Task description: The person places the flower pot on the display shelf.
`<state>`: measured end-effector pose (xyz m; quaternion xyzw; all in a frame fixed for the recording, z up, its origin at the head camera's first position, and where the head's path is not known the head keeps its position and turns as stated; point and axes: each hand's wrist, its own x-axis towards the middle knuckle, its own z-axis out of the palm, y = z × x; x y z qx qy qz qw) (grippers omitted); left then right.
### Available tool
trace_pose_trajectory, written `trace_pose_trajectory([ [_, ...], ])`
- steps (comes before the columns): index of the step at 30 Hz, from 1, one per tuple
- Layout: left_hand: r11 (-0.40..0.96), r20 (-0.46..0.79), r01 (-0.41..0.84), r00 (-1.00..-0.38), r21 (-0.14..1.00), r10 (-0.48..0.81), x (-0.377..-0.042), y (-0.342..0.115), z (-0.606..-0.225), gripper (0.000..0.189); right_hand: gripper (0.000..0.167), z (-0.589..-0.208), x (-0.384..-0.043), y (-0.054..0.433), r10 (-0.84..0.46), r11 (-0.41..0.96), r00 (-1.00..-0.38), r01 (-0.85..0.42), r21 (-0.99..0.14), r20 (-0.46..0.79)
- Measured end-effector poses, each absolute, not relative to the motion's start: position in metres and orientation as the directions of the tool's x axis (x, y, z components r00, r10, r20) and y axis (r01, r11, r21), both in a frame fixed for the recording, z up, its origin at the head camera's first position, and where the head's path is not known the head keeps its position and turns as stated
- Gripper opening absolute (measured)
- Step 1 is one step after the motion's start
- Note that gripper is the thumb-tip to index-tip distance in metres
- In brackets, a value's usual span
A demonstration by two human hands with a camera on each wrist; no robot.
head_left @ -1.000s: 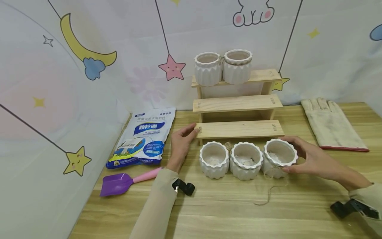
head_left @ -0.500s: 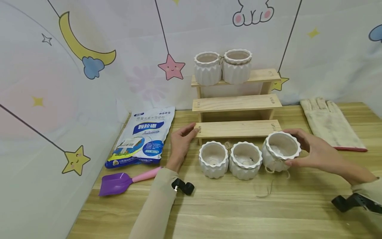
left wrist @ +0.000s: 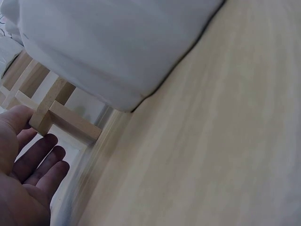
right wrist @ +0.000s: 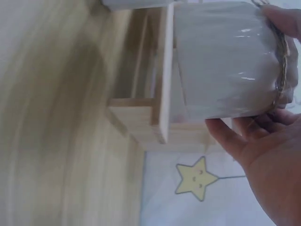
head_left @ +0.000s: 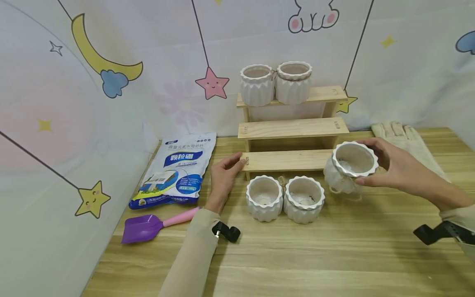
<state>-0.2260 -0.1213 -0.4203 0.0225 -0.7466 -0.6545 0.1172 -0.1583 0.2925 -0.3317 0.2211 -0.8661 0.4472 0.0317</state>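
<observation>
My right hand (head_left: 398, 167) holds a white scalloped flower pot (head_left: 343, 175) with twine round its neck, thumb on the near side and fingers behind. The pot is lifted and slightly tilted at the right end of the lowest shelf; in the right wrist view the pot (right wrist: 225, 61) hangs above that shelf's edge. My left hand (head_left: 224, 177) pinches the left end of the three-tier wooden plant stand's (head_left: 289, 160) lowest shelf. In the left wrist view its other fingers (left wrist: 40, 157) are loosely bent below the shelf end. Two like pots (head_left: 264, 199) stand on the table before the stand.
Two more white pots (head_left: 295, 84) stand on the top shelf. At the left lie a fertilizer bag (head_left: 174, 169) and a purple scoop (head_left: 142, 228) with a pink handle. A pale work glove (head_left: 412, 142) lies at the right, partly behind my right hand.
My right hand has raised the pot off the table and moved it back toward the lowest shelf, its loose twine lifting too. The left hand has stayed at the shelf end.
</observation>
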Motion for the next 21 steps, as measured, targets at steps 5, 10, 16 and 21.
trace_pose_trajectory([
  [5, 0.141, 0.143, 0.118, -0.972, 0.983, -0.187, -0.227, -0.122, -0.421, 0.028, 0.088, -0.319, -0.167, 0.292, -0.314, 0.545, -0.917, -0.387, -0.744, 0.247],
  [10, 0.136, 0.14, 0.116, -0.973, 0.984, -0.185, -0.227, -0.122, -0.42, 0.028, 0.085, -0.307, -0.176, 0.293, -0.277, 0.591, -0.934, -0.35, -0.726, 0.225],
  [16, 0.128, 0.149, 0.127, -0.971, 0.984, -0.187, -0.227, -0.12, -0.42, 0.028, 0.08, -0.294, -0.186, 0.294, -0.222, 0.583, -0.956, -0.286, -0.761, 0.189],
  [21, 0.115, 0.15, 0.13, -0.97, 0.985, -0.192, -0.225, -0.121, -0.418, 0.027, 0.075, -0.282, -0.198, 0.293, -0.197, 0.54, -0.962, -0.267, -0.798, 0.188],
])
